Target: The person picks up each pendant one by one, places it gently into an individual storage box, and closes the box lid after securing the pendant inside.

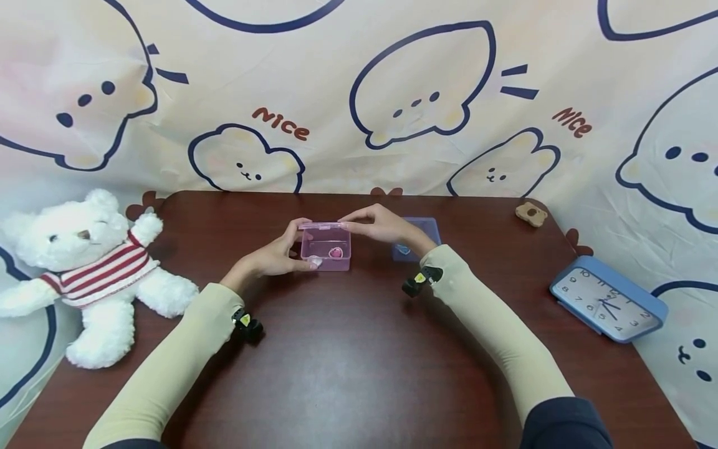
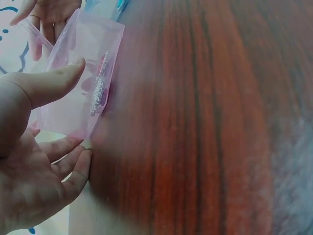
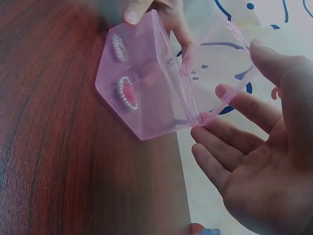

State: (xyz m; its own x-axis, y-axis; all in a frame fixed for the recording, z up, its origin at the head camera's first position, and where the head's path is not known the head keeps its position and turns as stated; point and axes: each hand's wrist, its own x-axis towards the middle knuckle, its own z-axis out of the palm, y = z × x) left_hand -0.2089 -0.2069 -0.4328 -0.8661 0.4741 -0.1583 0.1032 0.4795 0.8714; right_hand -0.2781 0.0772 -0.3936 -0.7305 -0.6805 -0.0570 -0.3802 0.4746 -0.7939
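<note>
A small translucent pink plastic box [image 1: 336,265] stands on the table with its hinged lid [image 3: 220,58] raised. My left hand [image 1: 276,254] grips the box at its left side, thumb toward the front, fingers behind. With thumb and fingers, my right hand [image 1: 382,226] holds the edge of the lid. Inside lies a pink piece edged with small white beads [image 3: 128,93], and beside it a paler beaded piece [image 3: 119,48]. Behind the right wrist stands a translucent blue box [image 1: 424,228], partly hidden, with a light-blue item [image 1: 402,249] in it.
A white teddy bear [image 1: 106,274] in a striped shirt sits at the left. To the right stand a blue clock [image 1: 608,299] and, at the back corner, a small tan bear-shaped object [image 1: 530,214]. A patterned cloth [image 1: 336,75] hangs behind the brown table [image 1: 348,362].
</note>
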